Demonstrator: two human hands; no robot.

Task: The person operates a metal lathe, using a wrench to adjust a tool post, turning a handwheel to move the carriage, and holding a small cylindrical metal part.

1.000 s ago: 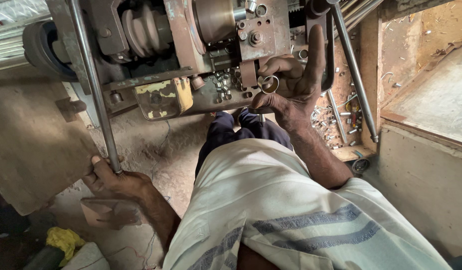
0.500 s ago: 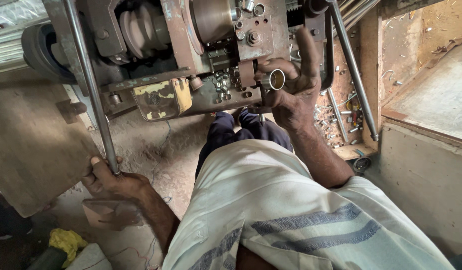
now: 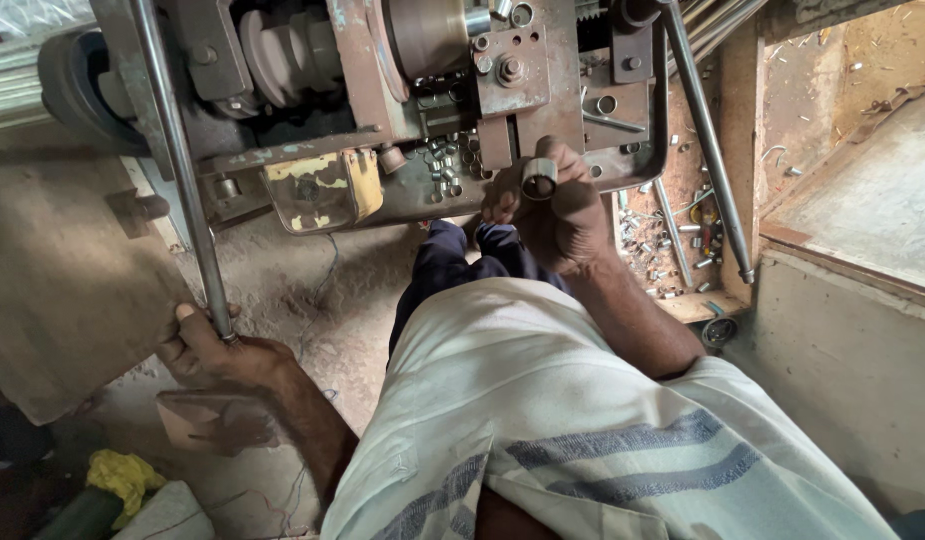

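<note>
At far left, your left hand (image 3: 217, 350) is wrapped around the lower end of a long steel lever rod (image 3: 177, 165), fingers curled tight and the thumb lying up against the shaft; the rod runs up and slightly left to the top of the worn machine (image 3: 382, 90). Below that hand, a yellow rag (image 3: 122, 475) lies on the dusty floor (image 3: 302, 290). At centre, a chipped yellow plate (image 3: 317, 190) hangs from the machine's underside, with small nuts and bolts (image 3: 444, 170) clustered just beside it. To the right of them, your right hand (image 3: 552, 205) pinches a short metal bushing (image 3: 538, 178) between thumb and fingertips, its open bore facing the camera, held just below the machine's grey bracket (image 3: 517, 70). Further right, a second steel rod (image 3: 707, 140) slants down past a tray (image 3: 682, 300) littered with small metal parts.
</note>
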